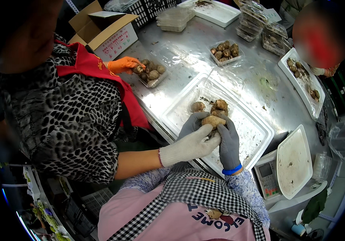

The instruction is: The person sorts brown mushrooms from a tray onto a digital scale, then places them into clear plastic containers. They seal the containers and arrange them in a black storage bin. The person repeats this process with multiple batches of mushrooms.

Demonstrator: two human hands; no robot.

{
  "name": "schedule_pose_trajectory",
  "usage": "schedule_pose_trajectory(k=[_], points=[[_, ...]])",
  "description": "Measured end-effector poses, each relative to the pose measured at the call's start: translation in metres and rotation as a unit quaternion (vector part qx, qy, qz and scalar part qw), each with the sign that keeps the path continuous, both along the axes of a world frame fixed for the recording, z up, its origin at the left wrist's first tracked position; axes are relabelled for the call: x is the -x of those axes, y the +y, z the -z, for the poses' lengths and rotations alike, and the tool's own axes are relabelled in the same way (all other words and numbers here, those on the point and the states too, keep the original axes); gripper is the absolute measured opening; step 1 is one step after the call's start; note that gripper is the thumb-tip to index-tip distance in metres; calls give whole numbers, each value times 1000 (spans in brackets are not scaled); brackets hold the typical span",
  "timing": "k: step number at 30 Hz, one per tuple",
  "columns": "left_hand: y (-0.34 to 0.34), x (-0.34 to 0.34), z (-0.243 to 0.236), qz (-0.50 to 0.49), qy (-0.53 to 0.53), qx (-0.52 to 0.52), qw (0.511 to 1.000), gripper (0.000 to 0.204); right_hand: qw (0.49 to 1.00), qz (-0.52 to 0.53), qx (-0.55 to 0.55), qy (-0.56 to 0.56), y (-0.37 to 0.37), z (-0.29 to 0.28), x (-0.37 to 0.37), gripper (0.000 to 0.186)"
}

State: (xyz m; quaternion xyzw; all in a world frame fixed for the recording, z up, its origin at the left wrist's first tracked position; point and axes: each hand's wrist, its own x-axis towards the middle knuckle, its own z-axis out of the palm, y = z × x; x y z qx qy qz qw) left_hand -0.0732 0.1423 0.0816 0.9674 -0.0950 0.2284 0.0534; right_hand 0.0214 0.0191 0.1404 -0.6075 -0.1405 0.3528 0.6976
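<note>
In grey gloves, my left hand (191,123) and my right hand (229,145) are closed around a pale brown taro (214,121) over a white tray (248,138). A few more taros (220,105) lie in the tray just beyond my fingers, and a single taro (197,106) sits to their left. A co-worker's white-gloved hand (192,146) reaches across from the left, its fingertips at the taro between my hands; whether it touches is unclear. The co-worker's orange-gloved hand (123,65) holds a taro at a clear plastic box (156,82) with several taros.
Another filled clear box (224,61) stands beyond the tray. Stacked plastic boxes (252,20) and a cardboard box (108,34) are at the back. At right are a scale (267,176), a tilted white tray (295,162) and another person's tray (307,86) with taros.
</note>
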Motion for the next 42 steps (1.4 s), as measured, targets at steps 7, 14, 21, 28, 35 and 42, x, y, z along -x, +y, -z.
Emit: schedule_pose_trajectory(k=[7,14,21,28,35,42], points=[[1,-3,-68,41,69,-405,911,22,984,-33,-18,-173,-5,36,-4,39],[-12,-5,-16,-139,61,46,987,9,999,-13,-38,-17,4,25,0,36],[-13,2,-29,-52,3,-162,985,10,997,-27,22,-76,2,15,-4,36],[-17,1,-22,-127,-15,175,976,16,997,-27,3,-73,0,18,0,34],[-17,-5,4,-114,-47,173,977,14,994,-20,11,-105,-3,16,3,35],[-10,3,-31,-97,-6,1,995,17,998,-26,13,-55,-2,22,-2,36]])
